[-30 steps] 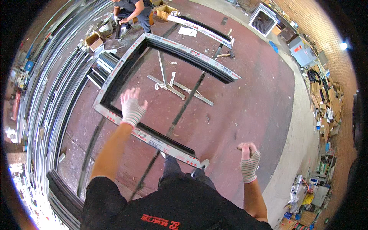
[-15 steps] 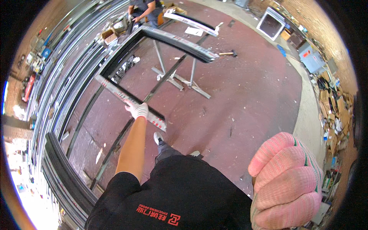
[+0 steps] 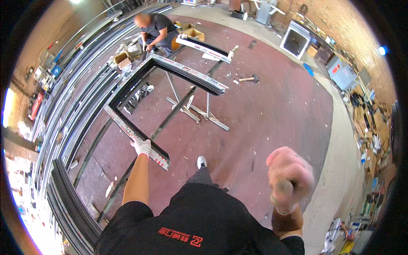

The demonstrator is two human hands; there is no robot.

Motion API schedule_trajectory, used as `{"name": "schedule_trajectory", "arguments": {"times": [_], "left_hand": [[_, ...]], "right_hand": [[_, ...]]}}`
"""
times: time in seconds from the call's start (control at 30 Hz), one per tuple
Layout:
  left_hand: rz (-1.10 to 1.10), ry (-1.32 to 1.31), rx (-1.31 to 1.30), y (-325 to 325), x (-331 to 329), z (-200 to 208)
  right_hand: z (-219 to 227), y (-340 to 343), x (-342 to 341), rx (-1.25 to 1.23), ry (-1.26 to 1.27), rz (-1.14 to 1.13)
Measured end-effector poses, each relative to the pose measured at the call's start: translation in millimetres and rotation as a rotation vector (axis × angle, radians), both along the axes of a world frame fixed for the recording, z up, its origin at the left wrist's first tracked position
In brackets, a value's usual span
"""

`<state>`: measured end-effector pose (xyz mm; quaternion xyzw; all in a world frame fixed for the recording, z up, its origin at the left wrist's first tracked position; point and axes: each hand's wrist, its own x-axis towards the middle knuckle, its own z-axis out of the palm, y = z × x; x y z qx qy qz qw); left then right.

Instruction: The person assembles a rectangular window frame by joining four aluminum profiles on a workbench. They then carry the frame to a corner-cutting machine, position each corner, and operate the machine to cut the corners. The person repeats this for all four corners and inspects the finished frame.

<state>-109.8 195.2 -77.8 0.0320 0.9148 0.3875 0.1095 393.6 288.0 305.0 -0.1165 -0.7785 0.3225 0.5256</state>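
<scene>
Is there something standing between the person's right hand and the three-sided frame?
Nothing visible blocks the right hand from the three-sided frame; between them, the picture shows only floor and the person's foot below.

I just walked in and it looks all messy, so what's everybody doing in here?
A person has their gloved left hand on the near bar of a three-sided frame, which is open on the right. Their right hand is raised away from the frame, curled around something with a round end; it's too blurry to say what. Farther back, another person bends over some work. A hammer lies on the floor beyond the frame.
</scene>
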Motion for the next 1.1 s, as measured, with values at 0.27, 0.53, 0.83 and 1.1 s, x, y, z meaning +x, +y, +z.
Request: {"name": "schedule_trajectory", "arguments": {"times": [0.27, 0.53, 0.83, 1.1], "left_hand": [[-0.213, 0.683, -0.438, 31.0, 29.1, 39.5], [-0.553, 0.454, 0.077, 229.3, 59.5, 3.2], [-0.571, -0.125, 0.155, 388.5, 118.1, 27.8], [-0.341, -0.328, 0.267, 419.2, 130.1, 11.8]], "right_hand": [[-260.7, 87.1, 7.3, -0.833, -0.599, -0.427], [-438.3, 128.0, 122.7, -0.952, -1.312, -0.646], [-408.9, 288.6, 111.6, -0.953, -0.980, -0.782], [-350.9, 495.0, 22.5, -0.567, -0.922, -0.556]]}}
